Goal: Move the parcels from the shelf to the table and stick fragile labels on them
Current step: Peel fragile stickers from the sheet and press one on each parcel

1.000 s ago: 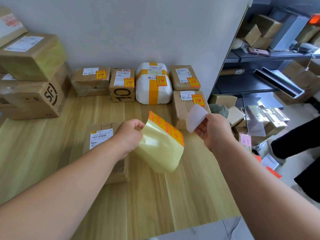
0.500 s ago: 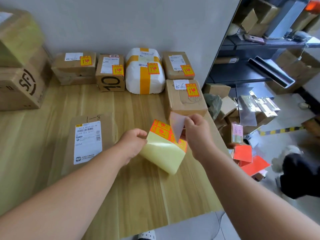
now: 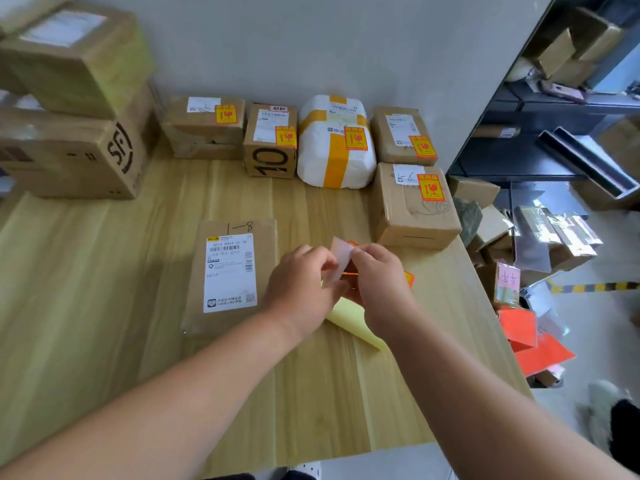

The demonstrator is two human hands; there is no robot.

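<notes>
In the head view, the flat parcel [image 3: 230, 275] marked 1-8 lies on the table [image 3: 104, 289]. Its top carries only a white shipping slip and no fragile sticker yet.

Just right of the flat parcel, both hands meet above the wood. The right hand [image 3: 379, 289] pinches a peeled label [image 3: 341, 259], whose pale back faces the camera. The left hand [image 3: 299, 289] has its fingers curled and appears to grip the yellow backing sheet [image 3: 353, 323], with its fingertips touching the label's edge too. Beyond the flat parcel, toward the wall, five labelled parcels [image 3: 414, 202] already show their stickers.

The step in hand looks like carrying the label across to the flat parcel. It will likely go best if:
- the left fingertips let go, so the label cannot fold onto itself;
- the right hand holds it by one corner only;
- it goes on bare cardboard beside the slip, clear of the barcode;
- it is smoothed down from one edge.
</notes>
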